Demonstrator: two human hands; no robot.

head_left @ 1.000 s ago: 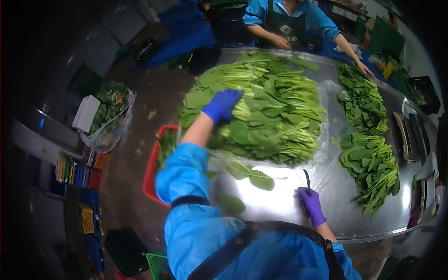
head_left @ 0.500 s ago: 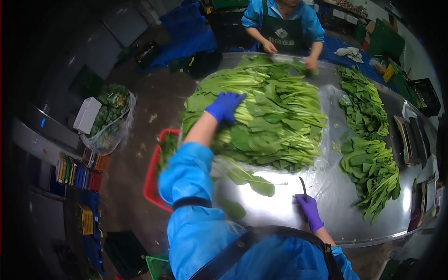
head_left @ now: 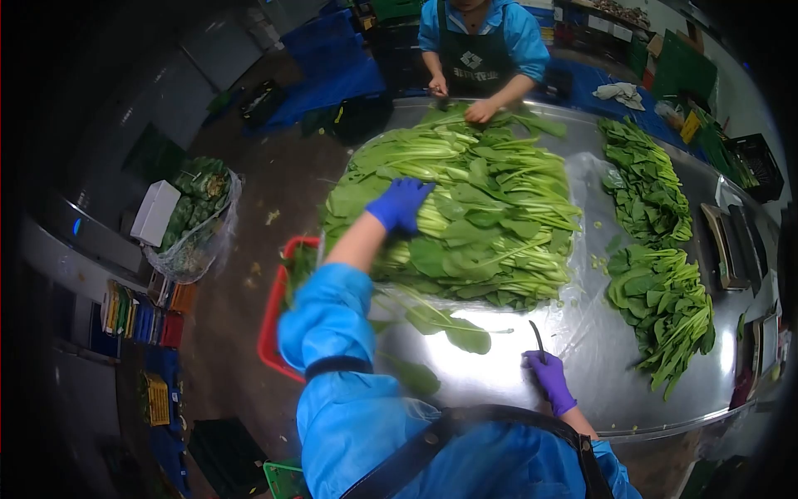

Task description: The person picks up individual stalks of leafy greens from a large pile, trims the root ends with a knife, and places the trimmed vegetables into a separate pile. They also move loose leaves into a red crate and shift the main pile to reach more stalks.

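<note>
A broad pile of leafy greens [head_left: 490, 224] with pale green stems covers the middle of the metal table. My left hand [head_left: 401, 205], in a blue-purple glove, reaches onto the left part of the pile, its fingers curled over some stems; the fingertips are partly hidden among the leaves. Near the front edge, my right hand [head_left: 550, 381], gloved in purple, is closed around the handle of a thin, curved dark knife [head_left: 536, 334], its blade pointing up and away from me. Loose leaves [head_left: 468, 334] lie on the metal between my hands and the pile.
Two more bunches of greens [head_left: 644, 183] [head_left: 661, 308] lie along the right of the table [head_left: 490, 374]. A red crate [head_left: 270, 333] stands at the left edge. Across the table a co-worker [head_left: 482, 50] handles greens. A plastic-lined container of vegetables [head_left: 195, 212] is further left.
My left hand has shifted slightly down and its fingers look more curled. The co-worker's hand has moved left onto the greens at the far edge. My right hand stays nearly in place.
</note>
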